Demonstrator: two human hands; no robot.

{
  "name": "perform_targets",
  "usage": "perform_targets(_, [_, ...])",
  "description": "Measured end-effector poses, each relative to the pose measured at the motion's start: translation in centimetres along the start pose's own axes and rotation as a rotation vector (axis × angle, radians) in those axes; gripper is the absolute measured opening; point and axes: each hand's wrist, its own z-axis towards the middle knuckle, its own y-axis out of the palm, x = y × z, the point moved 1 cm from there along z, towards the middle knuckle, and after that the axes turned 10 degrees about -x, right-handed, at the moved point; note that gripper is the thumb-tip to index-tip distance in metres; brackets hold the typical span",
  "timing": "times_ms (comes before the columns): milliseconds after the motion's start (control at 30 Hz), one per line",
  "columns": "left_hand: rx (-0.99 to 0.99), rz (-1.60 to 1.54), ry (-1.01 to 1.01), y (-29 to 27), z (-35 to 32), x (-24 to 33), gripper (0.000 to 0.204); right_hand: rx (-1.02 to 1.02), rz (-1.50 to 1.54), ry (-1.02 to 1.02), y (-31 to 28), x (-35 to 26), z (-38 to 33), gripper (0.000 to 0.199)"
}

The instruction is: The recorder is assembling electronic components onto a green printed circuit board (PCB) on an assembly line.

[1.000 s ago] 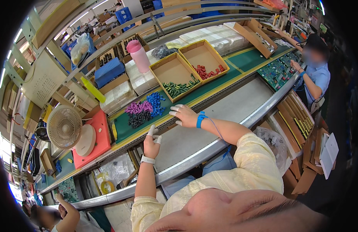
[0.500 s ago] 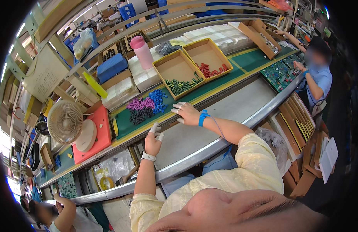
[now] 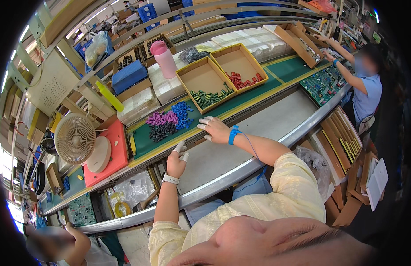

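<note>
My left hand [image 3: 176, 160] rests loosely closed on the near edge of the grey conveyor belt [image 3: 258, 128], white finger cots on its fingertips and a white band on the wrist. I cannot see anything held in it. My right hand [image 3: 214, 128] lies flat with fingers spread at the belt's far edge, also in finger cots, with a blue wrist strap [image 3: 233, 134] and its cord. Just beyond the hands, on the green mat [image 3: 143, 139], lie piles of small pink parts [image 3: 160, 118], blue parts [image 3: 182, 111] and black parts [image 3: 160, 131].
Two yellow-rimmed cardboard trays hold green parts [image 3: 210, 97] and red parts [image 3: 241, 81]. A pink bottle [image 3: 164, 59], a small fan [image 3: 75, 138] on a red stand, and white boxes sit behind. A co-worker [image 3: 367, 84] handles green circuit boards [image 3: 323, 84] at right; another person [image 3: 59, 244] lower left.
My right hand has settled a little nearer along the belt's far edge. My left hand stays almost in place. The view has shifted slightly.
</note>
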Motion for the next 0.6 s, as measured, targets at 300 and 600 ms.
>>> perform_targets(300, [0.017, -0.016, 0.002, -0.1, -0.4, -0.2, 0.045, -0.036, 0.003, -0.043, -0.4, -0.2, 0.7, 0.05])
perform_targets(600, [0.229, 0.059, 0.007, -4.9, -4.7, 2.3, 0.04, -0.071, -0.015, -0.025, -0.8, -0.5, 1.0, 0.05])
